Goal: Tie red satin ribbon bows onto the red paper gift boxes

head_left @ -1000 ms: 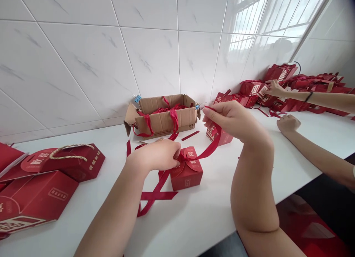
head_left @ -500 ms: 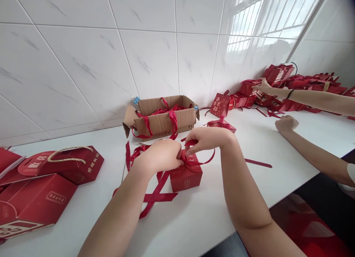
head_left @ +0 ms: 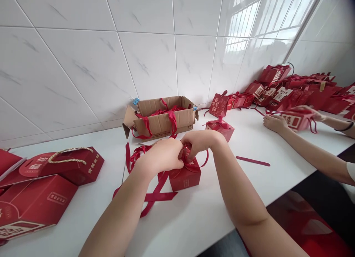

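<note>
Fingers (head_left: 179, 163) of both hands in at the ribbon (head_left: 207, 157), top of the small red box (head_left: 185, 180).
Left hand (head_left: 161, 155): thumb and finger pinched together on the ribbon. Right hand (head_left: 203, 140): fingers curled down right beside; contact hidden, can't tell if clamped. Small red box upright on white table (head_left: 199, 220), directly under both hands; using it as clock center. Ribbon loop pokes out at 2; loose lengths (head_left: 163, 196) cross flat at 8. Rope-handled box (head_left: 93, 166) at 9, flat dark-red strip (head_left: 253, 161) at 3. Bow-tied box (head_left: 225, 132) at 1:30. Brown carton (head_left: 182, 120) at 11, more ribbons inside and over its front edge, blue clips (head_left: 135, 101) at its ends. Farther, at 2: co-worker's hands (head_left: 274, 124) on another red box (head_left: 291, 120), part blurred; box pile (head_left: 280, 96) behind. Tiled wall (head_left: 149, 61) at 12.
</note>
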A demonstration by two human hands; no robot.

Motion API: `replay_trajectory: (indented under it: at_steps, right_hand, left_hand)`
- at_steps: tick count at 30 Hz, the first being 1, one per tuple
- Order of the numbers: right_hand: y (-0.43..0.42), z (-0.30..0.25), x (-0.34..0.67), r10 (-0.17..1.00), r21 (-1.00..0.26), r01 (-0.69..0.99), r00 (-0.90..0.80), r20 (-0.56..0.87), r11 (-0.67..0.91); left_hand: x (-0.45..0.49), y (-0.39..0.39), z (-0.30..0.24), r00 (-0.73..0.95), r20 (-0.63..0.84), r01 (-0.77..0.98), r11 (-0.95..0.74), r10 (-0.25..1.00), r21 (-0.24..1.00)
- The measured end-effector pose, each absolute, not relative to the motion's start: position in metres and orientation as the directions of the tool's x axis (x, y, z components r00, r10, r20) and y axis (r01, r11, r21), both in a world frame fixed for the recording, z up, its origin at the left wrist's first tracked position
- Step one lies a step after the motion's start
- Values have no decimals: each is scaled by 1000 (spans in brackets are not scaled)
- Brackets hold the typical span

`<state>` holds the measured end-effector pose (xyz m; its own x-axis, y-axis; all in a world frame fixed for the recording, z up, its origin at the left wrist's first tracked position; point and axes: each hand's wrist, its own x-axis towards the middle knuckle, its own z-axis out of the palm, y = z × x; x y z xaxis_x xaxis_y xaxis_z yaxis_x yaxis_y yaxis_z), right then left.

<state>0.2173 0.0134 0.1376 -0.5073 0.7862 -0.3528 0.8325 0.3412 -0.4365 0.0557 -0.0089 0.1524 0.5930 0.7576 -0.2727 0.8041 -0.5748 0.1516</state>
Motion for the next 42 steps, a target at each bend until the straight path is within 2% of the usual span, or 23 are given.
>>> replay_trajectory:
  at_steps: [7,12,15,18,22,28,32,38,42]
  right_hand:
    - [17,132,217,785,-453,821,-519,-338,347]
    - [19,130,215,802,-424,841,-492,-338,337]
    - [20,130,214,792,-438,833,-504,-345,339]
    - [18,133,217,792,-444,831,-504,-346,335]
    - [4,146,226,858,-481,828,-447,-253,289]
    - [-21,165,244,949,-576,782,-313,-33,238]
    - [-26,166,248,950,-583,773,-311,-2,252]
    - [-32,169,243,967,-625,741,-228,110,245]
    - [-40,173,242,980,-646,739,-188,70,188]
  left_hand:
    - [66,-20,148,556,-227,831,-540,800,134]
    - [71,-20,143,592,-176,806,-584,786,101]
    - [65,-13,146,608,-206,792,-603,767,96]
    - [54,-5,152,626,-274,778,-609,730,154]
    - [43,1,157,658,-327,753,-606,678,257]
    - [52,3,152,657,-375,753,-598,654,275]
    - [58,4,146,652,-380,755,-604,655,254]
    - [57,5,143,661,-396,749,-594,638,293]
    - [57,6,141,668,-389,743,-604,635,290]
